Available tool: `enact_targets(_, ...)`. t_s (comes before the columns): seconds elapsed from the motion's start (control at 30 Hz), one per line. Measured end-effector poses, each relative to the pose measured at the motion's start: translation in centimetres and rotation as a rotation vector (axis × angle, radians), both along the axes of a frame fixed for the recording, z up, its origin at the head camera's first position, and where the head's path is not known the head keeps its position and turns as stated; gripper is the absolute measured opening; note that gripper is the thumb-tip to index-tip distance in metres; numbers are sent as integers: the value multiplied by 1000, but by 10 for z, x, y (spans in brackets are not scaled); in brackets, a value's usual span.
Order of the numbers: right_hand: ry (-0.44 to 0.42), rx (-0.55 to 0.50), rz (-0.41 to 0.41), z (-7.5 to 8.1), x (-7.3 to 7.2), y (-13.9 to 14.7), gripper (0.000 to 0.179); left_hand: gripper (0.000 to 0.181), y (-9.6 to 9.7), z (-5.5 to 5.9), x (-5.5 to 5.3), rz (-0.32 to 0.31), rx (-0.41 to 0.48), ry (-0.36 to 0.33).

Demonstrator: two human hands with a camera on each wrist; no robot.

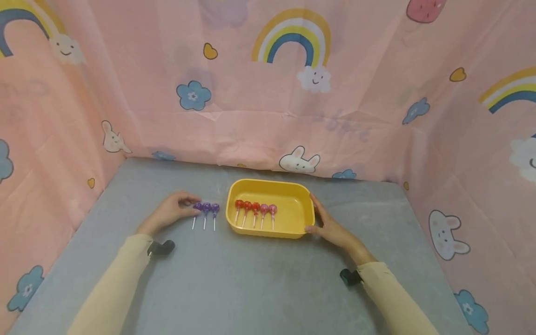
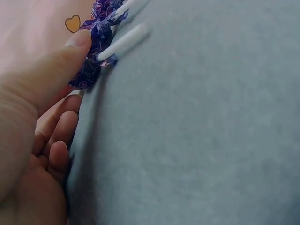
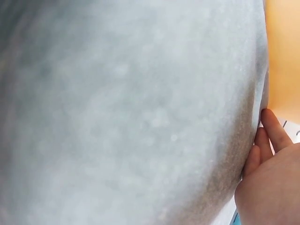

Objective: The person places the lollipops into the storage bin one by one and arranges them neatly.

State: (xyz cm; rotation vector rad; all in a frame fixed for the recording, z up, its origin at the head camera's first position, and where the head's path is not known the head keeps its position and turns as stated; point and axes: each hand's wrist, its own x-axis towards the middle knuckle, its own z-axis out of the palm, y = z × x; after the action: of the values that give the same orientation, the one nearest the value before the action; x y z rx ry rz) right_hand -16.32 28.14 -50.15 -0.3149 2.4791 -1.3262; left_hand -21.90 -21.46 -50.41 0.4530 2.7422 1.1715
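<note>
Roughly largest first: pink backdrop point(image 1: 360, 116) printed with rainbows, bunnies and clouds walls in the grey bench point(image 1: 251, 284) on three sides. Yellow tray point(image 1: 293, 218) sits mid-bench, slightly right of centre, holding five lollipops in a row at its left half: three red lollipops point(image 1: 247, 205) then two pink lollipops point(image 1: 268, 209), heads toward the backdrop, sticks toward the person. Left of the tray, just beside its outer wall, three purple lollipops point(image 1: 206, 208) lie on the bench in a row, same way round, sticks white. Left hand point(image 1: 169, 211) rests on the bench at the leftmost purple one; left wrist view shows the thumb point(image 2: 56, 70) pressed against its wrapped head, other fingers point(image 2: 58, 136) loosely curled beneath, so it looks like a light pinch on that lollipop. Right hand point(image 1: 328, 225) is against the tray's right wall, thumb at the near corner and fingers along the far edge, bracing it; fingers fairly straight, not clenched. Cream sleeves point(image 1: 113, 284) cover both arms, a dark wrist mount point(image 1: 161, 247) on each
</note>
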Motion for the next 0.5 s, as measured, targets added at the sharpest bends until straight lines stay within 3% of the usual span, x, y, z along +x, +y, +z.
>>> enact_targets(0.5, 4, 12, 0, 2, 1, -1, 101, 35, 1, -4, 0, 20, 7, 29)
